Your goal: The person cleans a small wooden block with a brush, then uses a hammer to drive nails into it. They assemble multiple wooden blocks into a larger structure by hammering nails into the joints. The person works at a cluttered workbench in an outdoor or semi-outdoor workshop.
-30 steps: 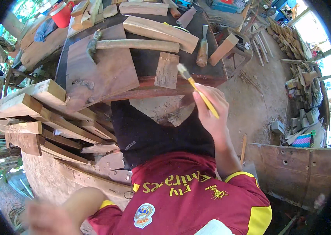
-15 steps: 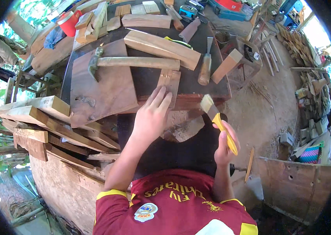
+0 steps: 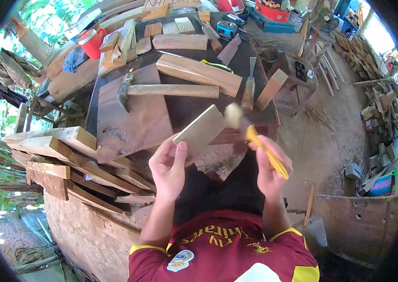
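Observation:
My left hand (image 3: 170, 162) grips a flat rectangular wood piece (image 3: 202, 126) by its lower left end, thumb on top, raised and tilted in front of the table edge. In my right hand (image 3: 270, 167) is a paintbrush (image 3: 266, 149) with a yellow handle. Its pale bristles, smeared by motion, are close to the wood piece's right end; whether they touch it I cannot tell. Beyond my left hand a claw hammer (image 3: 171, 90) lies across a wide brown board (image 3: 133, 113). A chisel (image 3: 248, 89) with a wooden handle rests on the table, beyond the brush.
The dark table (image 3: 187, 110) also bears a long wood block (image 3: 199, 74), an upright-looking block (image 3: 272, 89) at its right edge and a blue tape measure (image 3: 227, 29). A red mug (image 3: 91, 43) stands far left. Stacked planks (image 3: 72, 155) jut out on my left.
My left hand has picked up the wood piece from the table's front edge, from beside the hammer handle's end. The brush has moved left, toward the piece.

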`<state>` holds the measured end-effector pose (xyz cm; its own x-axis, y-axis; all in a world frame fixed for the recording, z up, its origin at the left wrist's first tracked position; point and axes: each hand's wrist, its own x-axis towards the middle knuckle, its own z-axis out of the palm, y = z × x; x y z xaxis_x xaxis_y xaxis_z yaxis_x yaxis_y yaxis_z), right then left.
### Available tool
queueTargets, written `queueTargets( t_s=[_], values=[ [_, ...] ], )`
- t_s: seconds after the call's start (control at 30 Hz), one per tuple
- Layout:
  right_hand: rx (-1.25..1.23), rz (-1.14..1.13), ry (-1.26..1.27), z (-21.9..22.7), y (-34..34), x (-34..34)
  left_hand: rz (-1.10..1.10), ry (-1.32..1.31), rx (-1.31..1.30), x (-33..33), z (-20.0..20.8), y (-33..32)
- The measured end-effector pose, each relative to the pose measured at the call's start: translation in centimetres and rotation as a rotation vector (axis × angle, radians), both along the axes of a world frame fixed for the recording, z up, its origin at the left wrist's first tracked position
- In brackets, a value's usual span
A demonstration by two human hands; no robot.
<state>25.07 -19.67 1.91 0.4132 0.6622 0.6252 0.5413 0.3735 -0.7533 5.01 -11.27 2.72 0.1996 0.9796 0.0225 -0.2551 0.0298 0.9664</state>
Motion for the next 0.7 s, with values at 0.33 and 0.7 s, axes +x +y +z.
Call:
queueTargets(
  t_s=[0.33,0.7],
  values=[
    [0.037,0.087,0.171,-0.5,-0.6,0.1,-0.028,0.552,0.499,0.8,0.6,-1.3],
    [-0.031,-0.118,0.039,-1.7,-1.7,3.8,-0.081,0.591,0.809,1.8,1.9,-0.9]
  ],
)
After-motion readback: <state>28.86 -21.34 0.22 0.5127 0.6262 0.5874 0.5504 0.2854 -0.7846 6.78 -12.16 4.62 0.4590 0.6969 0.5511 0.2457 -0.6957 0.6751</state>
